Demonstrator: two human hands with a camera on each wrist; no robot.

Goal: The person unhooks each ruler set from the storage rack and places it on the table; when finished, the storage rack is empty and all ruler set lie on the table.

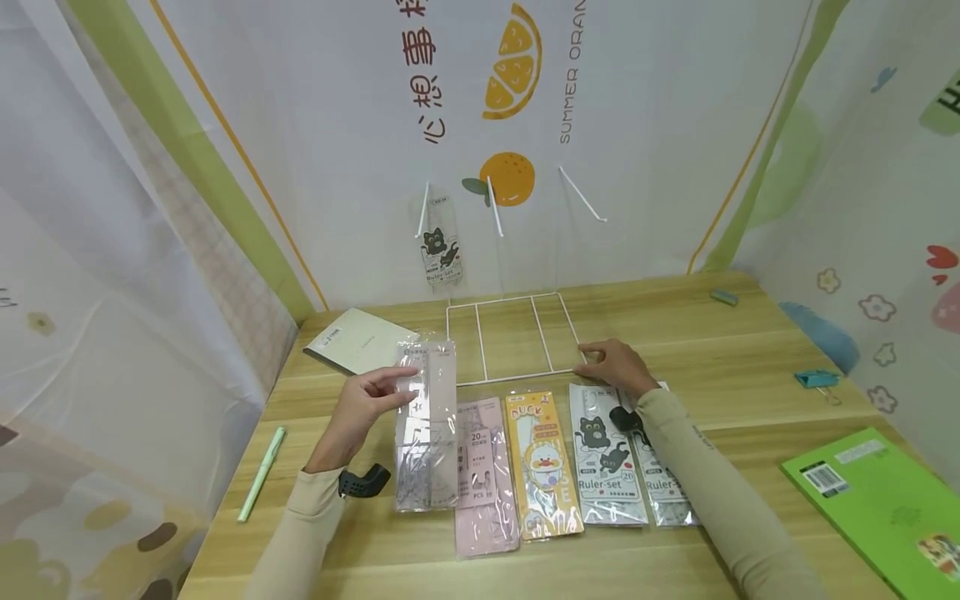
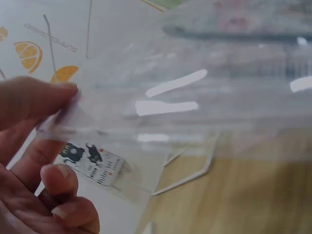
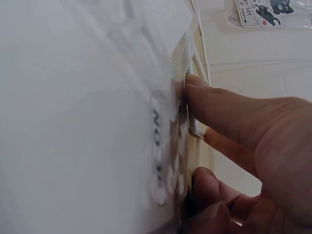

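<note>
My left hand (image 1: 365, 410) pinches a clear-wrapped pinkish ruler set packet (image 1: 442, 433) by its upper part, tilted up off the table; in the left wrist view, thumb and index finger (image 2: 41, 100) meet at the wrapper's edge. My right hand (image 1: 618, 367) grips the near right corner of a white wire display rack (image 1: 517, 377), thumb and fingers around the wire. From the rack's left hook hangs a black-cat ruler set (image 1: 441, 250). A pink packet (image 1: 487, 533), a yellow duck packet (image 1: 543, 467) and two black-cat packets (image 1: 611, 467) lie in front, one partly under my right forearm.
A pale notebook (image 1: 363, 342) lies behind my left hand, with a light green pen (image 1: 262, 473) at far left. On the right are a green book (image 1: 877, 500), a teal binder clip (image 1: 817, 379) and a small green eraser-like block (image 1: 723, 297). Printed curtains surround the table.
</note>
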